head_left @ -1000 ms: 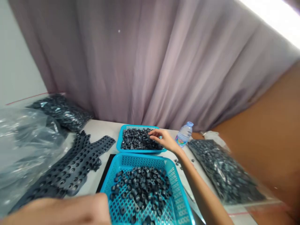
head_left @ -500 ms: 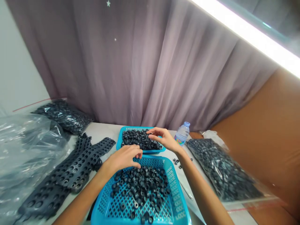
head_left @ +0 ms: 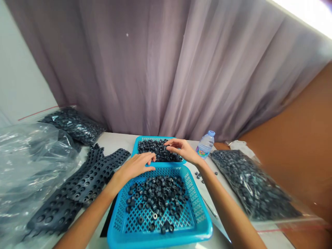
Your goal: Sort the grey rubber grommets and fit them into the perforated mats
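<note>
My left hand (head_left: pixel 138 164) hovers over the far left rim of the near blue basket (head_left: pixel 204 221), fingers bent, thumb apart, nothing visible in it. Small black ring-shaped pieces (head_left: pixel 158 193) lie heaped inside that basket. Over the far blue basket (head_left: pixel 136 147), my right hand (head_left: pixel 183 150) has its thumb and fingertips close together. A small black piece (head_left: pixel 166 146) seems pinched there, partly hidden by the fingers. More black pieces (head_left: pixel 147 147) fill the far basket.
Perforated black sheets (head_left: pixel 88 183) and a clear plastic bag (head_left: pixel 28 173) lie left; a filled bag (head_left: pixel 75 126) sits behind them. On the right are a water bottle (head_left: pixel 206 145), loose pieces (head_left: pixel 198 175) and another filled bag (head_left: pixel 251 183). A curtain (head_left: pixel 129 76) hangs behind.
The view has tilted and shifted slightly. My left hand has risen a little from the near basket, its thumb closer to the fingers. My right hand stays over the far basket.
</note>
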{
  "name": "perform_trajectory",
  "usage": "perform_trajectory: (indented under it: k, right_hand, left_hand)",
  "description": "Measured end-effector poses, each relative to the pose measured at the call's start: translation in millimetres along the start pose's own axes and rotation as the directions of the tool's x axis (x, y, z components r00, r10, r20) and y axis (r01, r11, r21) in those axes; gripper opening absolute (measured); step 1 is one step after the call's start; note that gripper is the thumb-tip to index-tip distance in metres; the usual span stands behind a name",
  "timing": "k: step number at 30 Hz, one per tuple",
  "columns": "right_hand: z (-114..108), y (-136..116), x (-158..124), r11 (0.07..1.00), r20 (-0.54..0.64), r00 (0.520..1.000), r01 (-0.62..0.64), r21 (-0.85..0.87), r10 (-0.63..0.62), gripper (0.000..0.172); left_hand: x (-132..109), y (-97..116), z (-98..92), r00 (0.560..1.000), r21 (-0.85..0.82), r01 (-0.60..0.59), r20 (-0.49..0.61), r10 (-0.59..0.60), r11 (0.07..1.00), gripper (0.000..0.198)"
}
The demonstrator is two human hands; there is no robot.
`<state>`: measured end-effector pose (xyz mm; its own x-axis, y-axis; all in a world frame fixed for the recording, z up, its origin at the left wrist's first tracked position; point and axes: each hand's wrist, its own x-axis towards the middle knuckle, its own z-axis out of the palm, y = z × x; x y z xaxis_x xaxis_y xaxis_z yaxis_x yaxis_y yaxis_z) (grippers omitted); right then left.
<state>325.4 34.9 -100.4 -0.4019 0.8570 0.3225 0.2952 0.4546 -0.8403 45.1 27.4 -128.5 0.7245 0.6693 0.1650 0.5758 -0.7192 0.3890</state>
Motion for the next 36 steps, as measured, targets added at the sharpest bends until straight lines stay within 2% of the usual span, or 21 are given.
perform_trajectory:
  k: [9, 14, 21, 26, 29, 32, 36]
  right_hand:
    - [-0.4, 51.1, 1.6, 0.999, -0.103, 0.993, -0.048, 0.024, 0.05, 0.045]
    - [3.2, 59.2, 1.3, 0.998, -0.121, 0.991, -0.056, 0.027, 0.059, 0.046]
    - [8.6, 42.2, 3.5, 0.998, -0.112, 0.993, -0.044, 0.037, 0.048, 0.042]
    - [18.5, 25.6, 1.6, 0.996, -0.081, 0.996, -0.04, 0.079, 0.046, 0.042]
    - [26.0, 4.7, -0.4, 0.993, -0.044, 0.999, -0.023, 0.117, 0.028, 0.043]
    - [31.2, -20.9, -3.2, 0.99, -0.016, 1.0, 0.002, 0.144, 0.0, 0.041]
    - [30.5, -51.2, -10.0, 0.985, -0.071, 0.996, 0.071, 0.156, -0.061, 0.033]
  left_hand:
    - [0.8, -6.2, 5.1, 0.999, 0.056, 0.005, -0.053, -0.002, 0.998, 0.027]
    - [-1.3, -9.9, 4.0, 0.995, 0.03, 0.045, -0.091, -0.042, 0.999, 0.026]
    - [3.4, -6.7, -3.6, 0.979, -0.201, 0.083, -0.165, -0.118, 0.976, 0.038]
    - [13.3, 1.4, -0.9, 0.969, -0.456, 0.073, -0.179, -0.172, 0.887, 0.042]
    - [15.3, 10.0, -1.9, 0.971, -0.595, 0.041, -0.166, -0.173, 0.803, 0.046]
    - [13.5, 24.0, -11.8, 0.97, -0.687, -0.006, -0.18, -0.163, 0.727, 0.05]
    - [4.8, 48.5, -31.9, 0.952, -0.767, -0.047, -0.228, -0.204, 0.64, 0.048]
